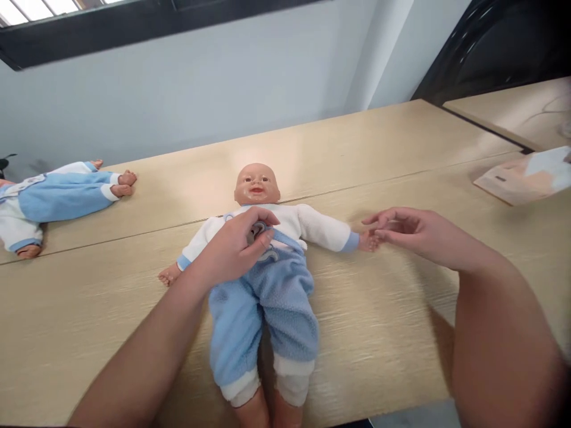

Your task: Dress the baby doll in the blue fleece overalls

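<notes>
A baby doll (267,285) in a white top and blue dungarees lies on its back on the wooden table (383,333), head away from me. My left hand (234,248) rests on the doll's chest, its fingers curled and pinching the bib of the dungarees. My right hand (408,232) reaches to the doll's outstretched arm and holds the doll's small hand (368,241) between its fingertips.
A second doll (53,199) in the same blue and white clothes lies at the table's far left. A flat packet (524,177) lies at the far right edge. A pale wall stands behind the table, and another tabletop (513,110) adjoins at the right.
</notes>
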The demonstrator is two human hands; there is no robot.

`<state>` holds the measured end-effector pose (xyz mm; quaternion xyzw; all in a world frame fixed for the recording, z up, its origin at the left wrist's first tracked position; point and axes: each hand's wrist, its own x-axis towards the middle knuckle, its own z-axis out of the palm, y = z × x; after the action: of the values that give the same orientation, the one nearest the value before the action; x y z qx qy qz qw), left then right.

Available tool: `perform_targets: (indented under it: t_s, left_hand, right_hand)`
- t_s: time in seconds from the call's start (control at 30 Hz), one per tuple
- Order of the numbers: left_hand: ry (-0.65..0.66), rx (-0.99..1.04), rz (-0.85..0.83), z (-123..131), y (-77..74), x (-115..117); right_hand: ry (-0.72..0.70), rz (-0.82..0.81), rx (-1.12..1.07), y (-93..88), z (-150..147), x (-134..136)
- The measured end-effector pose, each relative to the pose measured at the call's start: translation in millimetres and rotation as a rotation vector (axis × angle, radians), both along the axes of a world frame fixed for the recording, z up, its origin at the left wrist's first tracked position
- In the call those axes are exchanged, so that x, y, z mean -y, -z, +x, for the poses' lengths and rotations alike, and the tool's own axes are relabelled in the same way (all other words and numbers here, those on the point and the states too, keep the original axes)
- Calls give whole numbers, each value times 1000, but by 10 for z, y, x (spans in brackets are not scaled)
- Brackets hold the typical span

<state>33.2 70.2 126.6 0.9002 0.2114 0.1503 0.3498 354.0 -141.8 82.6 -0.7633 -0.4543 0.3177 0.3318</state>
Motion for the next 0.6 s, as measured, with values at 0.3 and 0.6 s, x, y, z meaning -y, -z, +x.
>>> perform_targets:
  t_s: [0.3, 0.6]
  left_hand:
    - [65, 20, -28, -23, -20, -14]
    - [93, 98, -25, -15, -10, -22]
  right_hand:
    - [-134, -44, 102, 238, -325, 29]
    - [239, 437, 11, 66, -504, -129]
